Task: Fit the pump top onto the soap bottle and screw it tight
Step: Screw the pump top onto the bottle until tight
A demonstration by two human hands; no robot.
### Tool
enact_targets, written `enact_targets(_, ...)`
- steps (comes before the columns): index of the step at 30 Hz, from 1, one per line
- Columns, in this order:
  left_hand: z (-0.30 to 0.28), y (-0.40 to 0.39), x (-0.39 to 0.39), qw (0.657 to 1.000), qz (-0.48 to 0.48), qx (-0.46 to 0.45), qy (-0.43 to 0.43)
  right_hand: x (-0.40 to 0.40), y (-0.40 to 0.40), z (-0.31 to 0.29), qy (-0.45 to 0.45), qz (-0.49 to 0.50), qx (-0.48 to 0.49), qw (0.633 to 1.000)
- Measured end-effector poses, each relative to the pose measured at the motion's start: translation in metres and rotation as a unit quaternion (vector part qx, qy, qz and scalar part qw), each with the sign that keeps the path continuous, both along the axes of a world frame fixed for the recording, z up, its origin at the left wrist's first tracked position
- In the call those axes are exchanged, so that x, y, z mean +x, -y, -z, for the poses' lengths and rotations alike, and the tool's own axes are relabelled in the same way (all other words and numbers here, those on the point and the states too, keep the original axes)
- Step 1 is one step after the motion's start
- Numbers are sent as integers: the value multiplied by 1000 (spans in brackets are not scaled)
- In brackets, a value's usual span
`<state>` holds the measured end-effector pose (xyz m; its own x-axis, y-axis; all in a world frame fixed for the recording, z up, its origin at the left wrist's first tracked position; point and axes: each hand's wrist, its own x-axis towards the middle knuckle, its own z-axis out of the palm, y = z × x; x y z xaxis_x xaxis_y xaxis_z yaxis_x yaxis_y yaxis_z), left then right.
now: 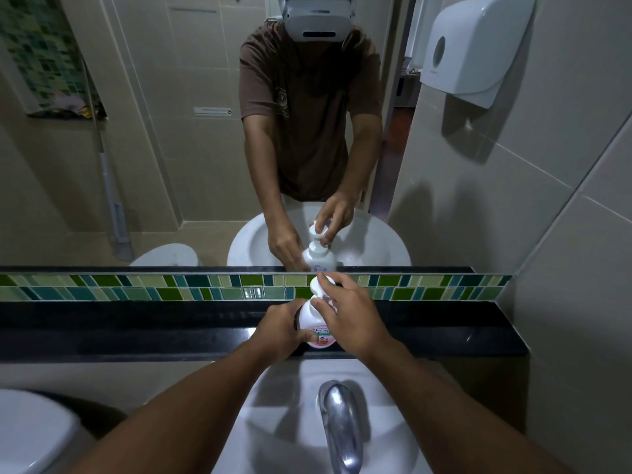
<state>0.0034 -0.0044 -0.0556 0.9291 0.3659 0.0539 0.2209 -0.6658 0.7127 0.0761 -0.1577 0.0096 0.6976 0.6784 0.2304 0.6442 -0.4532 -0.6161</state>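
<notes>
A white soap bottle [316,331] with a pink and green label stands upright on the black ledge [136,331] behind the basin. My left hand [278,331] wraps around its body from the left. The white pump top [316,287] sits over the bottle's neck, and my right hand [350,314] grips it from the right, fingers on the pump head and collar. Whether the collar is threaded on is hidden by my fingers. The mirror above repeats the same scene.
A white basin [273,415] with a chrome tap [340,422] lies right below the ledge. A green tile strip [154,287] and the mirror [171,148] rise behind it. A paper towel dispenser [473,49] hangs on the right wall. A second white basin's rim [30,436] shows at bottom left.
</notes>
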Motion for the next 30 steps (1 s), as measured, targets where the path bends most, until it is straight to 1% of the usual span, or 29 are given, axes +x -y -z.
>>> enact_targets(7, 1, -1, 0, 1000, 0, -1, -5, -7, -4, 4, -2, 28, 13, 1000)
enact_targets(30, 2, -5, 1, 1000, 12, 0, -1, 12, 8, -2, -40, -56, 26, 997)
